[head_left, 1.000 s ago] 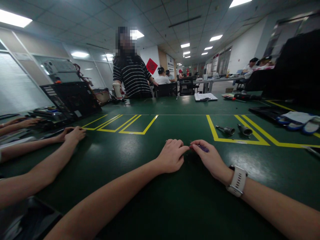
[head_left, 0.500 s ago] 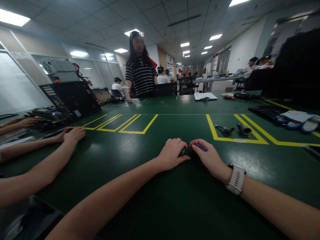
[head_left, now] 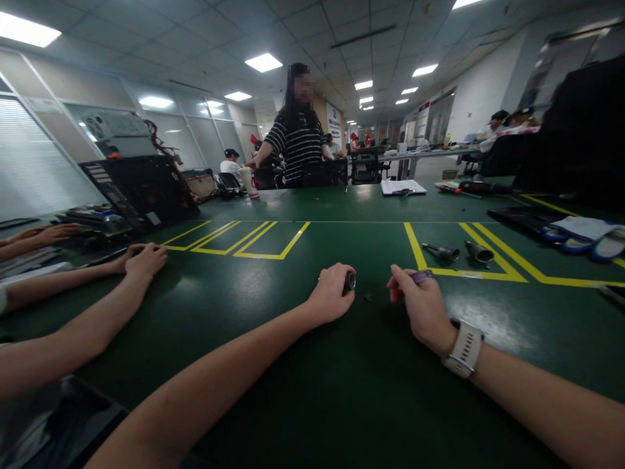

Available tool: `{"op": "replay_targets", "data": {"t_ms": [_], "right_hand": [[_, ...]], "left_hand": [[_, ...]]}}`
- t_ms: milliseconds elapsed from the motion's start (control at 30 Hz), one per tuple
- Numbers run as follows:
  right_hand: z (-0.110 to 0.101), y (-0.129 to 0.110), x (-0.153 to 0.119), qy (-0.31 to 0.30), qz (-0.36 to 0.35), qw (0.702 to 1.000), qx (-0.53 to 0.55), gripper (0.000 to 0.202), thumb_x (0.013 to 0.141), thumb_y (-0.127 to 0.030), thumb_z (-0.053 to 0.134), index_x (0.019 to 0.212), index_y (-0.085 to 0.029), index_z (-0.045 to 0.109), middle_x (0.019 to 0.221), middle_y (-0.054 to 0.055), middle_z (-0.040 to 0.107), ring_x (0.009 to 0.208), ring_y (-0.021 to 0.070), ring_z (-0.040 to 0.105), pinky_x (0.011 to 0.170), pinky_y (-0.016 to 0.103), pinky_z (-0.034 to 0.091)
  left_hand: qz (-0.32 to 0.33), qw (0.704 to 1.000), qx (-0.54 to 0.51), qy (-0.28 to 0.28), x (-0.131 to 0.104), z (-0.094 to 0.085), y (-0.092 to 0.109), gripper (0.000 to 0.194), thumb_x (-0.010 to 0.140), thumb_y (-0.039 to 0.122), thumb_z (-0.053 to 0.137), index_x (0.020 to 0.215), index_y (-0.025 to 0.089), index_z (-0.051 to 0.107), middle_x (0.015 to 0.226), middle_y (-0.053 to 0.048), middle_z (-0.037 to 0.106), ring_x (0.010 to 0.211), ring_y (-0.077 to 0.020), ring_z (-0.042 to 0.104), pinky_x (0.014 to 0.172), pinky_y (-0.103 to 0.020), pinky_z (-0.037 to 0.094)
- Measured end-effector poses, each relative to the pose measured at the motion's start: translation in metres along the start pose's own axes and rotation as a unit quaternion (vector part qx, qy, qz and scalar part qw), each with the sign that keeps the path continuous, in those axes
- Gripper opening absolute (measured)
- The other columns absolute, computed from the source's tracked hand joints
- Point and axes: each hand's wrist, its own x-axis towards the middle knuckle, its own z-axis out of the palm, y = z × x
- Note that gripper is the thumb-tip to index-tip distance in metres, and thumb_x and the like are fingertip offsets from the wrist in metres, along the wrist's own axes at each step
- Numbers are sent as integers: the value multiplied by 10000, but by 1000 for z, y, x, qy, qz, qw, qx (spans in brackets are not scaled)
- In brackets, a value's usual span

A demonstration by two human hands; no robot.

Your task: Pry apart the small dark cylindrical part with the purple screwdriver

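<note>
Clasped in the left hand [head_left: 334, 293], with fingers curled over from above: a dark cylindrical part [head_left: 349, 281], round open end turned toward the right hand. Pinched narrowly between thumb and fingers of the right hand [head_left: 414, 303]: a purple-handled tool [head_left: 420, 276], handle slanting out past the knuckles, a faint thin shaft toward the left hand, tip too small to make out. Well apart from the left hand's cylinder. On the green tabletop [head_left: 293, 378] between both hands, nearer the left: small dark metal pieces [head_left: 367, 298], exact kind impossible to tell. Around the right wrist, a watch with a pale strap [head_left: 465, 348]. Just beyond the right hand, inside a yellow tape outline [head_left: 493, 276]: two cup-shaped metal parts with shanks [head_left: 442, 252], lying side by side on their sides, apart. Farther out to the right of that hand, blue-and-white gloves [head_left: 586, 236]. Straight ahead of it, a clipboard with paper [head_left: 403, 187]. Well to the left of the left hand, a co-worker's hands [head_left: 146, 258], close together.
</note>
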Motion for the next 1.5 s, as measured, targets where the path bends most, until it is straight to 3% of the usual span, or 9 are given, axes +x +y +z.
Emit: {"op": "replay_targets", "data": {"t_ms": [233,500,633,767,900,1067,1500], "right_hand": [[1,4,2,-23,23,999,10,366,784,-480,549,566,-186,555,454,-30,489,447,122,464,471,263,349],[-1,1,5,-26,-3,993,-115,378,796,-468,510,542,-197,581,467,-14,516,487,151,499,508,288,358],[0,-4,2,-57,-45,984,-165,369,809,-461,491,569,-201,598,523,3,567,549,169,533,540,296,369],[3,-6,-3,-94,-66,976,-187,319,815,-439,499,647,-200,628,634,20,613,622,184,553,573,307,380],[3,-10,-7,-106,-90,979,-147,265,826,-409,509,760,-190,642,758,42,633,729,200,575,653,326,417],[0,-12,-11,-117,-149,974,-125,181,853,-347,500,862,-218,626,852,35,626,810,194,577,716,329,438],[3,-5,-10,-189,-226,936,-191,114,845,-233,515,916,-214,603,912,50,627,873,200,576,778,375,470]], "left_hand": [[10,1000,-3,11,-1,0,-1,266,805,214,538,1065,185,492,1067,-63,525,964,-193,495,844,-367,420],[32,997,53,44,-4,-2,3,296,776,182,580,1064,237,542,1086,-54,499,1017,-219,476,868,-398,403],[-7,998,-38,49,-3,1,-2,317,797,185,549,1108,239,533,1086,-44,500,921,-170,536,793,-325,469],[-25,987,-135,87,1,8,-15,354,745,122,589,1084,212,549,1066,-41,560,985,-176,550,857,-335,473],[-46,969,-225,89,5,15,-27,377,722,99,587,1087,186,547,1084,-59,588,1022,-190,566,872,-360,488],[-67,937,-335,78,7,16,-26,448,691,39,546,1122,160,528,1050,-75,620,1002,-187,593,882,-372,493],[-69,919,-379,87,7,14,-23,384,686,81,575,1065,137,582,1019,-78,625,893,-176,604,830,-329,485]]}}
